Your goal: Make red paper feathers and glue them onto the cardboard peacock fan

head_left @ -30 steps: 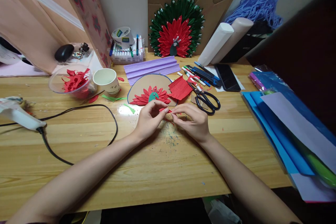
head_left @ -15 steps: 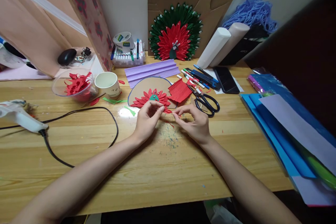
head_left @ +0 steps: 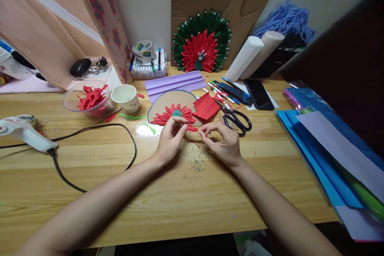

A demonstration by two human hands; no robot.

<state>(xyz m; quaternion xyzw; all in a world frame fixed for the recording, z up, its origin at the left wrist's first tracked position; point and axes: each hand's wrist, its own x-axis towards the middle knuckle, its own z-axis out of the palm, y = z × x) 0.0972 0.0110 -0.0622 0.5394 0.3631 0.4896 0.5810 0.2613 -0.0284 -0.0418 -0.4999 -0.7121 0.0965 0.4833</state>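
Between my two hands stretches a small red paper petal (head_left: 193, 128), pinched at its left by my left hand (head_left: 168, 143) and at its right tip by my right hand (head_left: 224, 146). Both hands have thumb and forefinger together. Just behind them lies a rounded cardboard piece (head_left: 159, 103) with a dark outline. Red petals (head_left: 161, 118) fan out on it around a small green shape (head_left: 177, 113); my left fingers hide part of this. A red crepe paper piece (head_left: 207, 106) overlaps the cardboard's right side. Black-handled scissors (head_left: 244, 122) rest beyond my right hand.
A glue gun (head_left: 33, 134) with a looping black cord lies left. Behind are a bowl (head_left: 67, 100) of red scraps, a paper cup (head_left: 127, 102), purple crepe paper (head_left: 175, 85), pens (head_left: 231, 92) and a phone (head_left: 259, 94). A green-and-red paper peacock (head_left: 201, 20) leans against cardboard. Blue folders (head_left: 312, 150) lie right.
The camera view has shifted slightly. Both hands keep their pinch on the red petal, and a bit more of it shows between the fingers.
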